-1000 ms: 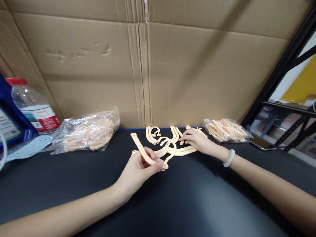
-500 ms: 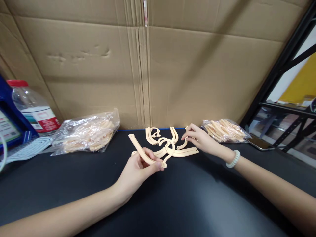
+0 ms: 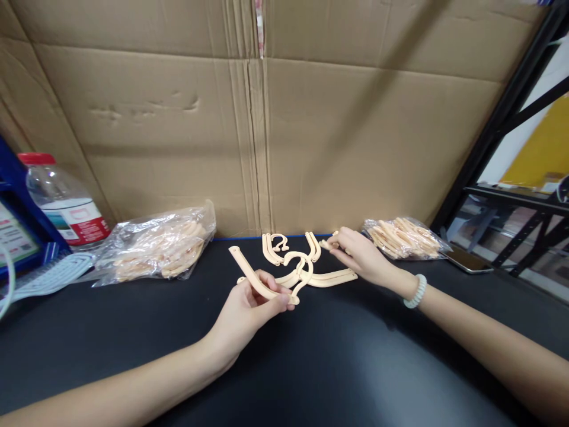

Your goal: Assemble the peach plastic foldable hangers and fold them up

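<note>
The left hand (image 3: 251,302) pinches a cream curved bar (image 3: 249,273) between thumb and fingers, close to its lower end, where a hook (image 3: 308,268) meets it; bar and hook are raised in front of the other parts, and this grip matches both earlier frames. The change is at the right hand (image 3: 358,255). A second ago it was over the loose parts towards the back of the table (image 3: 320,367); half a second ago it held a second cream piece (image 3: 328,244) slanting downward. Now that piece is tipped up nearer level, its free end pointing left, its rest hidden by the fingertips pinching it.

Behind the raised hook, a hanger (image 3: 332,277) lies on the table, partly covered. Farther back, the left pair of bars (image 3: 269,250), a small hook (image 3: 281,243) and the right pair of bars (image 3: 313,247) lie as before. The left bag (image 3: 155,246) and right bag (image 3: 405,237) also keep their places.
</note>
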A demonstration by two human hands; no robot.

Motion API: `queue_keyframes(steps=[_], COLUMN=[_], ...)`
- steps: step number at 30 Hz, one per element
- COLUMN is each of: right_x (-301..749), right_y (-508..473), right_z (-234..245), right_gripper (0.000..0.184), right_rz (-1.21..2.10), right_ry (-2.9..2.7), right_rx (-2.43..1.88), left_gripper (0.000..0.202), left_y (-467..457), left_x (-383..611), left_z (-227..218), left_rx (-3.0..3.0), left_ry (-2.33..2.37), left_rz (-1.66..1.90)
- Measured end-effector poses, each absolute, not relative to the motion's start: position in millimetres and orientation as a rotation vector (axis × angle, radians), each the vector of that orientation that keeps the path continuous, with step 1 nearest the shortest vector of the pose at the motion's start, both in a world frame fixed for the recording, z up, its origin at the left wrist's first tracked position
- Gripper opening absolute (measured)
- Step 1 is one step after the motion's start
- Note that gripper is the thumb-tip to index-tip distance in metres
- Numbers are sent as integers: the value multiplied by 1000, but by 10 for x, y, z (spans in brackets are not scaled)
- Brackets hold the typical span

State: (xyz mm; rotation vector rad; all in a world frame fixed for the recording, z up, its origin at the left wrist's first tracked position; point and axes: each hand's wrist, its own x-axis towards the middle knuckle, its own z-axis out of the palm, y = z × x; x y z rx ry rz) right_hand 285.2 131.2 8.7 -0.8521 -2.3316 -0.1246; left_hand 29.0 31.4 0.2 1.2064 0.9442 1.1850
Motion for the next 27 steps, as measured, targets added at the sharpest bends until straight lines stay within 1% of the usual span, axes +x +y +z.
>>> queue_keyframes(steps=[3,5,10,14,16,20,24,27], right_x=[2834,2776,2544,2429,2400,2354,2302,2267], right_y=[1125,967,657,586,577,549,514,505], right_z=[157,178,146,76,42,-25,-106,-154], right_gripper=[14,16,23,26,27,25,21,23], right_rz=[67,317,1035,1362,1421,1420,1423,1405], right_ry=[-2063,-1904,-1628,-1435,-1363,-1314,-1376,-1438], right_rx=[-919,-913,-715,-636,-619,-682,-738,-758], left_gripper=[33,33,34,36,37,37,30,24], left_y=[312,316,325,320,317,316,314,312], left_x=[288,282,266,259,258,262,262,255], left_z=[-6,-19,-39,-29,-23,-18,-16,-22], left_rx=[1181,1169,1176,1189,1193,1208,1241,1290], left_ry=[925,917,919,904,904,880,900,966], left_rz=[1196,1196,1191,1177,1174,1174,1168,1164])
